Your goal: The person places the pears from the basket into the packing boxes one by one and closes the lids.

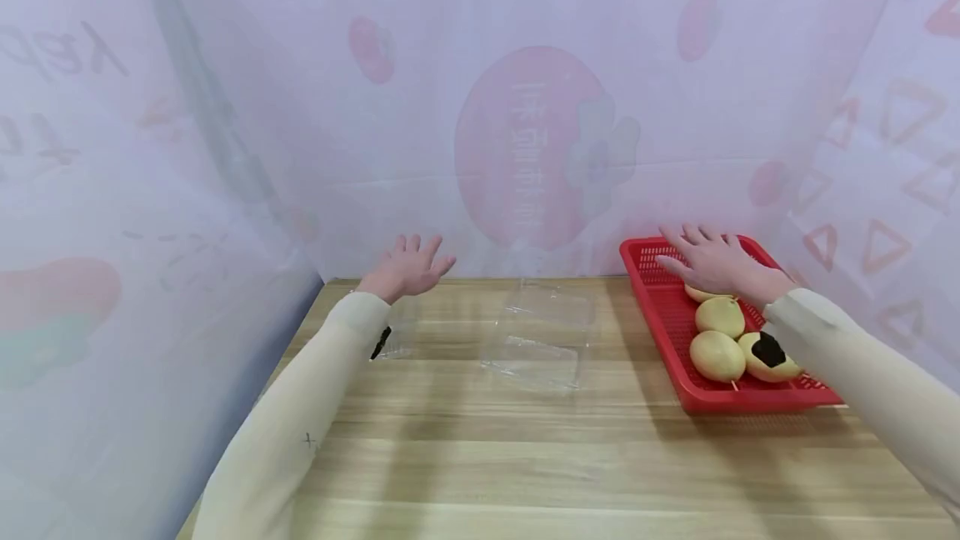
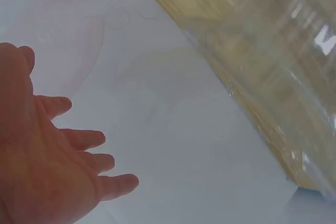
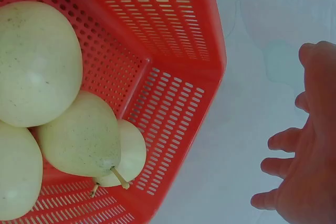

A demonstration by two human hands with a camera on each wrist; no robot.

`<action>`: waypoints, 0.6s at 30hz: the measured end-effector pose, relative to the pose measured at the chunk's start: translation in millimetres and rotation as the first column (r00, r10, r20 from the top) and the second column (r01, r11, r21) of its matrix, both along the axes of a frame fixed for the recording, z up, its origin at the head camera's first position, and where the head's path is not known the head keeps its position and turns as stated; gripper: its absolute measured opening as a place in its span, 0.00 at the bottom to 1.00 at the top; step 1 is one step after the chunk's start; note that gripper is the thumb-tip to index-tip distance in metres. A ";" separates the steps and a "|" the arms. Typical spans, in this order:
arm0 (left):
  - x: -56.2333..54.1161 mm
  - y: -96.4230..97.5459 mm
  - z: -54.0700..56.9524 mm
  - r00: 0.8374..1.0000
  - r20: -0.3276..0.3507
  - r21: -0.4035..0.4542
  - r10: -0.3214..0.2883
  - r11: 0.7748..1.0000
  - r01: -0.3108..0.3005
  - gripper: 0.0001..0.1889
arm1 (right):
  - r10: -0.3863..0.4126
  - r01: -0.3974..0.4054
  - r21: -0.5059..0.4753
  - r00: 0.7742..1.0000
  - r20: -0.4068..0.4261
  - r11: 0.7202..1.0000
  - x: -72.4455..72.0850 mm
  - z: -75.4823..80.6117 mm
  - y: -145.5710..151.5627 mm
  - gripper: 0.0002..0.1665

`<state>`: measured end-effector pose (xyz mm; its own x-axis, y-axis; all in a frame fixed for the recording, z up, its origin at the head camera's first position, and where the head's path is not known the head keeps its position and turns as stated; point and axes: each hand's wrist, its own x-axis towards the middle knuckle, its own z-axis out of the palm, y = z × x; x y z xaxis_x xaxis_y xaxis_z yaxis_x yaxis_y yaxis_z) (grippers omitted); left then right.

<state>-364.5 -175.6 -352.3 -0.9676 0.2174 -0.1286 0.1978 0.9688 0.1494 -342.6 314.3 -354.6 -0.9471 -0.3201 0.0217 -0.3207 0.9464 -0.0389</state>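
My left hand (image 1: 408, 266) is held out with spread fingers and nothing in it, at the back left of the table. A clear plastic container (image 2: 283, 61) shows near it in the left wrist view; in the head view the forearm partly covers it. My right hand (image 1: 716, 261), fingers spread and holding nothing, hovers over the back of a red plastic basket (image 1: 667, 348). Several pale yellow pears (image 3: 84, 132) lie in that basket, some with stems showing. Another clear plastic container (image 1: 536, 336) stands on the table between the hands.
The wood-grain table (image 1: 480, 465) ends at a pale printed curtain (image 1: 540, 148) behind. Curtains also hang on the left and right sides, close to the forearms. The basket takes up the table's right rear part.
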 end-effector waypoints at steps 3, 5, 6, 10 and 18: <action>2.5 5.8 -3.9 1.000 0.014 0.003 -0.016 1.000 0.016 0.37 | 0.009 -0.009 -0.006 1.000 0.006 1.000 5.6 -3.2 1.1 0.45; 4.0 9.7 -7.5 1.000 0.018 0.005 -0.025 1.000 0.024 0.38 | 0.017 -0.017 -0.014 1.000 0.018 1.000 9.8 -5.2 1.8 0.46; 4.8 11.4 -9.6 0.999 0.019 0.010 -0.028 1.000 0.028 0.37 | 0.021 -0.020 -0.019 0.999 0.024 1.000 11.6 -6.3 2.2 0.46; 6.2 17.1 -19.9 0.999 0.012 0.025 -0.044 0.999 0.043 0.38 | 0.034 -0.031 -0.053 0.998 0.062 0.998 18.6 -10.4 3.1 0.46; 7.5 28.0 -36.3 0.997 0.003 0.077 -0.082 0.994 0.081 0.37 | 0.035 -0.027 -0.123 0.997 0.069 0.992 29.3 -20.6 1.7 0.47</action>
